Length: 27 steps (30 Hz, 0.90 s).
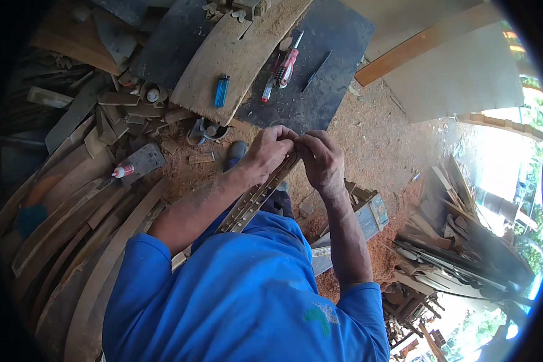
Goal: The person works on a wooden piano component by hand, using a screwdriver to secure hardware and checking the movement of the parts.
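Note:
A long narrow brownish strip (256, 199), edged with rows of small studs or notches, slants from my waist up to my two hands. At its far end the fingers of my left hand (270, 154) are curled in a pinch. My right hand (321, 161) is also pinched closed right beside it, the fingertips of both hands nearly touching. Whether a small piece sits between the fingertips is hidden. Ahead, on a dark board (317, 99), lie a red-and-white handled screwdriver (288, 67) and a thin dark blade-like piece (317, 71).
A blue lighter (221, 90) rests on a curved wooden board (223, 57). Curved planks (102, 253) and a small red-and-white bottle (122, 171) are at left. A blue-grey box (368, 218) stands right of my legs; wood scraps (449, 226) pile farther right. Sawdust covers the ground.

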Each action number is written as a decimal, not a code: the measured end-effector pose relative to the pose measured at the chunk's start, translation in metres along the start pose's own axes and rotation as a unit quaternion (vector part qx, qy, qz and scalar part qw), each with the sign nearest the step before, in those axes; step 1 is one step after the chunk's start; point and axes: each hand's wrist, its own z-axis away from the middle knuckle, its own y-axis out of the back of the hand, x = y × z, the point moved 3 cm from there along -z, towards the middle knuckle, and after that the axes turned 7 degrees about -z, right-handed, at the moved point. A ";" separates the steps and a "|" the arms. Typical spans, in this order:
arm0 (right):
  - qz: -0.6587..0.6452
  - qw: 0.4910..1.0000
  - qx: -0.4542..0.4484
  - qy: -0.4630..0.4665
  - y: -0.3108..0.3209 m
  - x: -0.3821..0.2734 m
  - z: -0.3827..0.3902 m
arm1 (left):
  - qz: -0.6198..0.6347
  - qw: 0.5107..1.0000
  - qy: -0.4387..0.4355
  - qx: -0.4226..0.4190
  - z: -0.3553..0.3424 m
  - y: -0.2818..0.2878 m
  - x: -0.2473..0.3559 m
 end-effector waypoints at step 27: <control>0.057 0.991 0.115 -0.044 0.002 -0.001 0.006 | 0.173 0.970 0.124 -0.120 -0.001 -0.005 0.038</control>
